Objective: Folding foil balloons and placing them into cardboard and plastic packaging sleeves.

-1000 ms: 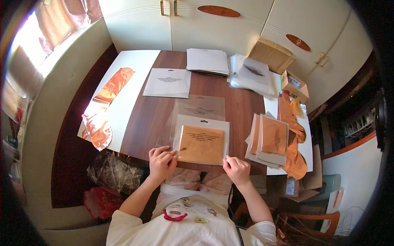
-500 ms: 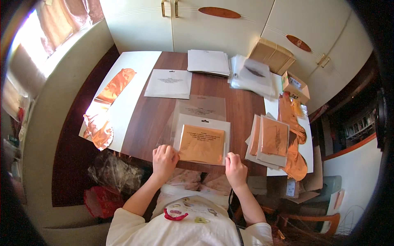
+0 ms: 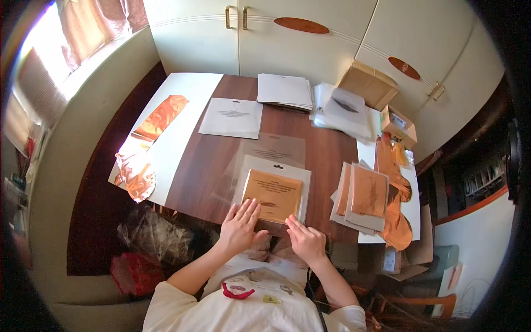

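Observation:
An orange folded sheet (image 3: 275,191) on a white hang-hole card (image 3: 265,164), in a clear sleeve, lies near the table's front edge. My left hand (image 3: 240,227) rests on its lower left part, open with the fingers spread. My right hand (image 3: 307,241) touches its lower right edge, open with the fingers stretched out. Just beyond lie clear printed bags (image 3: 287,146), partly hidden by the card. Filled packs with orange sheets (image 3: 369,191) are piled to the right of my right hand.
White cards (image 3: 229,122) and a thicker card stack (image 3: 285,91) lie farther back, beside a pile of clear bags (image 3: 345,110). Cardboard boxes (image 3: 369,83) stand back right. Orange foil pieces (image 3: 161,117) lie on the white left panel, with more orange foil (image 3: 397,221) at the right.
Both hands have let go of the pack's lower corners. My left hand has moved onto its lower left with fingers spread, and my right has shifted in along its lower right edge.

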{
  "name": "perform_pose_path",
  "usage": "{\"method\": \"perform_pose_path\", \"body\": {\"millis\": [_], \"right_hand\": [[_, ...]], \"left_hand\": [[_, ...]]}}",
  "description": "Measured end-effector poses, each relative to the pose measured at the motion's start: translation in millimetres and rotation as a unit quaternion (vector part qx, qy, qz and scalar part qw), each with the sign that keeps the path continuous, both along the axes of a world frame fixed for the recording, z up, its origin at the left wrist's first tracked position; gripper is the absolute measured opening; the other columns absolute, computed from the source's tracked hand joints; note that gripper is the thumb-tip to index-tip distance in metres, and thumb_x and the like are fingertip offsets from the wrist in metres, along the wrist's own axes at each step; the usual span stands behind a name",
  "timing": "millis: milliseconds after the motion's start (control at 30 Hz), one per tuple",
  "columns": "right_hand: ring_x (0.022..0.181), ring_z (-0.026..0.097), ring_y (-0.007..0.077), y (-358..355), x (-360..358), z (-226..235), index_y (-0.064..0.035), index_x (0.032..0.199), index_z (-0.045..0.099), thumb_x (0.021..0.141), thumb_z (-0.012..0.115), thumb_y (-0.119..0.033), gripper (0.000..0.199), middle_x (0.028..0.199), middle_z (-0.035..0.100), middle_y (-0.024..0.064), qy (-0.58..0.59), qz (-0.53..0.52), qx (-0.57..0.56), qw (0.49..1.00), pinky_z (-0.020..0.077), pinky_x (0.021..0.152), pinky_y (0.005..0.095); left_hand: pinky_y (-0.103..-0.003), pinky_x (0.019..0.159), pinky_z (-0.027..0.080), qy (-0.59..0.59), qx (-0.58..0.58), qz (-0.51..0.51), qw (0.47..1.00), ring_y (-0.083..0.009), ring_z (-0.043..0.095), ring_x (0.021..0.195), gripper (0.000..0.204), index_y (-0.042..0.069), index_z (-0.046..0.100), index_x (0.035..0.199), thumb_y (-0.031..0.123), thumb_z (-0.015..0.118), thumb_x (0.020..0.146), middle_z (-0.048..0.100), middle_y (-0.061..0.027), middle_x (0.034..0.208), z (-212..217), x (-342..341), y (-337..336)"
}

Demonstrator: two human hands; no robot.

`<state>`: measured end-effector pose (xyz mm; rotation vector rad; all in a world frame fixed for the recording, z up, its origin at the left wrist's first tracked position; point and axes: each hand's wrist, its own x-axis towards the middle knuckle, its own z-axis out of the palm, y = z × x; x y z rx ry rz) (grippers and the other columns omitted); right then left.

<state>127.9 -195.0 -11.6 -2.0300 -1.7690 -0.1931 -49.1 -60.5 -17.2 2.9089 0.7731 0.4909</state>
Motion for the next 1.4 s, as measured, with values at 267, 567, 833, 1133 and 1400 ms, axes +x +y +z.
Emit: {"method": "perform_pose_path", "body": {"millis": [267, 567, 833, 1133, 1400], "right_hand": [[0.064, 0.066, 0.0216, -1.9, -11.6, -5.1, -0.0088, 0.106, 0.065, 0.081, 0.064, -0.017, 0.027, 0.110, 0.064, 0.0060, 0.029, -0.056, 0.010, 0.998, 0.0529, 0.056, 0.0294], [0.077, 0.066, 0.0271, -9.2, -13.8, -5.9, -0.0050, 0.102, 0.060, 0.088, 0.057, -0.019, 0.021, 0.104, 0.064, 0.0106, 0.110, -0.091, 0.091, 0.986, 0.0540, 0.062, 0.0345], [0.073, 0.061, 0.0276, -22.3, -4.3, -6.5, -0.0064, 0.102, 0.056, 0.079, 0.068, -0.022, 0.030, 0.087, 0.058, 0.0083, 0.198, -0.148, 0.023, 0.969, 0.0509, 0.061, 0.0371], [0.060, 0.056, 0.0175, -21.9, 4.1, -13.7, -0.0007, 0.099, 0.059, 0.075, 0.072, -0.011, 0.029, 0.077, 0.058, 0.0086, 0.270, -0.122, 0.059, 0.953, 0.0470, 0.056, 0.0287], [0.064, 0.050, 0.0102, -48.5, 40.4, 4.4, -0.0021, 0.122, 0.042, 0.067, 0.083, -0.025, 0.072, 0.114, 0.055, 0.0116, 0.562, -0.113, 0.240, 0.783, 0.0441, 0.056, 0.0215]], "left_hand": [[-0.048, 0.107, 0.024, 0.021, -0.001, 0.054, 0.998, -0.0293, 0.037, 0.130, 0.075, -0.004, 0.042, 0.130, 0.050, 0.058, 0.081, 0.042, -0.0181, 0.136, 0.2, -20.4, -2.2], [-0.049, 0.103, 0.028, -0.016, 0.037, 0.031, 0.999, -0.0273, 0.044, 0.124, 0.060, 0.000, 0.051, 0.122, 0.044, 0.059, 0.082, 0.052, -0.0158, 0.127, 5.1, -33.0, -15.9], [-0.031, 0.059, 0.048, -0.227, -0.288, 0.162, 0.916, -0.0223, 0.059, 0.065, 0.031, 0.000, 0.051, 0.102, 0.010, 0.068, 0.078, 0.060, -0.0135, 0.078, 3.6, -47.8, -7.9], [-0.024, 0.062, 0.050, -0.307, -0.627, 0.116, 0.707, -0.0100, 0.060, 0.069, 0.023, -0.004, 0.056, 0.103, 0.001, 0.063, 0.082, 0.061, -0.0040, 0.079, 1.6, -46.7, 12.4], [-0.023, 0.070, 0.050, -0.234, -0.600, -0.132, 0.754, -0.0081, 0.059, 0.078, 0.009, -0.002, 0.058, 0.096, -0.002, 0.055, 0.088, 0.060, -0.0026, 0.084, 25.0, -33.0, 5.9]]}}
